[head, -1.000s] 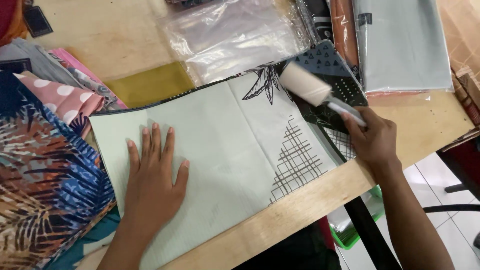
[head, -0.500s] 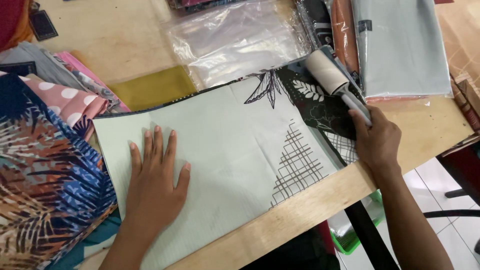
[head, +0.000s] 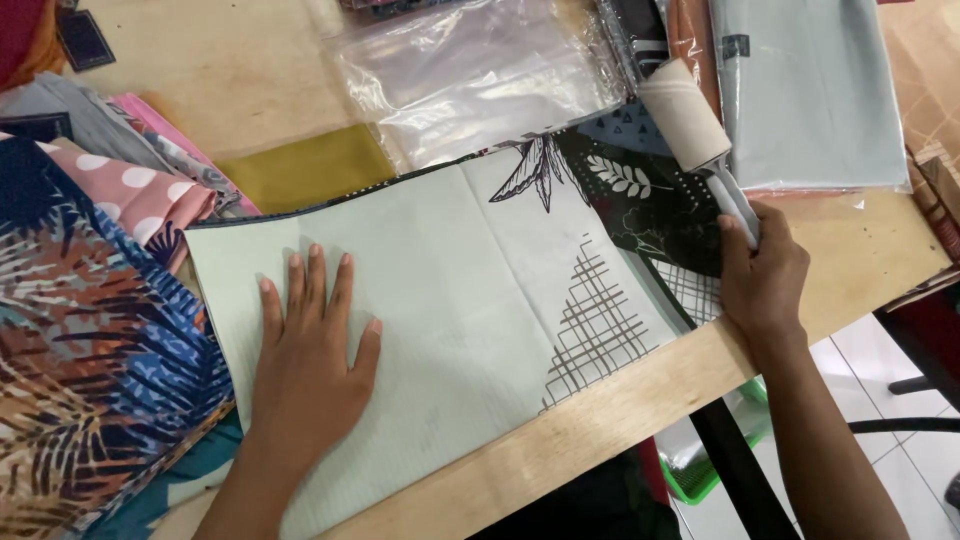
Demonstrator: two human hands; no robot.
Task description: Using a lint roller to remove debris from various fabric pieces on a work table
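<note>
Cylindrical lint roller (head: 684,112) shifted onto the printed cloth's (head: 430,300) black edge.

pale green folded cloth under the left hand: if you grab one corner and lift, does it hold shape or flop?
Likely flops: the pale green cloth lies thin and flat with soft fold creases. Probably light, and may slide on the wooden table, since the left hand presses it flat while the right hand holds the lint roller.
</note>
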